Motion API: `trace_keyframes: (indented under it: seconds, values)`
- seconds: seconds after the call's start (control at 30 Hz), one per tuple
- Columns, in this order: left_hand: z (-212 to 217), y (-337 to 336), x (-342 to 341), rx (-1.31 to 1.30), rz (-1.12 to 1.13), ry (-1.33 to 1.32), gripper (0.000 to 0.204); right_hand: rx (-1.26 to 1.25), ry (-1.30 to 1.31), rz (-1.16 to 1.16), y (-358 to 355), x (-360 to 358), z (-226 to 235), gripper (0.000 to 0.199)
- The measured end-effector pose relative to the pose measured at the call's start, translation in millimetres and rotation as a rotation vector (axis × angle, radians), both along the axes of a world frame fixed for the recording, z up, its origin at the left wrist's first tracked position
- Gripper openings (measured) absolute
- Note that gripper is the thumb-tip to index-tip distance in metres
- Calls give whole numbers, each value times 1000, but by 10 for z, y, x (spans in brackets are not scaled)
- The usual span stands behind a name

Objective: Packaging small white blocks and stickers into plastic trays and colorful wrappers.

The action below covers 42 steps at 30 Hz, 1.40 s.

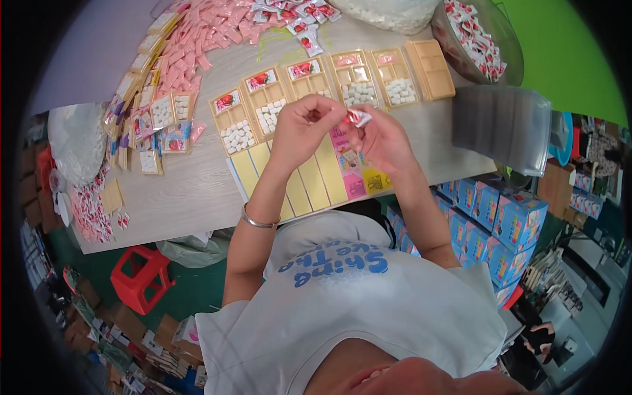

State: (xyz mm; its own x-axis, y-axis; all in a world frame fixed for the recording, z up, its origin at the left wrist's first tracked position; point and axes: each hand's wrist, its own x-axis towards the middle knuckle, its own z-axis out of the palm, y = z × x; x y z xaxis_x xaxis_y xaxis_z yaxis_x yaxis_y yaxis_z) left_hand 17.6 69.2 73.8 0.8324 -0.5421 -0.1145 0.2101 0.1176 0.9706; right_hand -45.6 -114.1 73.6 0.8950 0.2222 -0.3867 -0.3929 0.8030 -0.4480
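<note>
Presently a small red-and-white sachet (359, 117) is being pinched between both hands above the bench (197, 191). The left hand (303, 128) is being held curled, its fingers (327, 113) closed near the sachet's left end, though actual contact cannot be told; the right hand (385, 141) is gripping the other end with fingers closed on it. Just behind the hands, a row of tan compartment trays (329, 89) is lying, several being filled with white pellets and red sachets. Beneath the hands, yellow card strips (309, 178) and a pink printed card (349, 164) are being partly covered. A heap of pink packets (204, 33) is lying at the far left, a bowl of red sachets (474, 39) at the far right. Blue boxes (500, 217) are being stacked beside the bench, a red stool (141, 276) under it.
</note>
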Motion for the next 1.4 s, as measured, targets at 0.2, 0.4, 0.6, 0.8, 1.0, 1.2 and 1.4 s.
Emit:
trace_keyframes:
  seconds: [0.2,0.4,0.6,0.8,1.0,1.2,1.4]
  values:
    - [-98,-31,-215,228,70,-131,12,-836,-136,-36,-100,-248,-89,18]
    - [-141,-102,-343,162,10,46,13,-914,-185,-109,-98,-321,-152,10]
    - [-231,-161,-131,148,142,105,13,-955,-113,-38,-199,10,-305,11]
    - [-310,-186,275,379,304,-115,19,-1145,-130,-134,-644,996,-580,16]
    - [-420,-273,410,670,288,-714,21,-1858,-213,-158,-518,1189,-696,24]
    - [-522,-640,513,941,211,-1047,35,-2055,-302,-139,-478,1121,-631,16]
    - [-578,-651,484,981,208,-1159,40,-2129,-334,-144,-419,1132,-597,15]
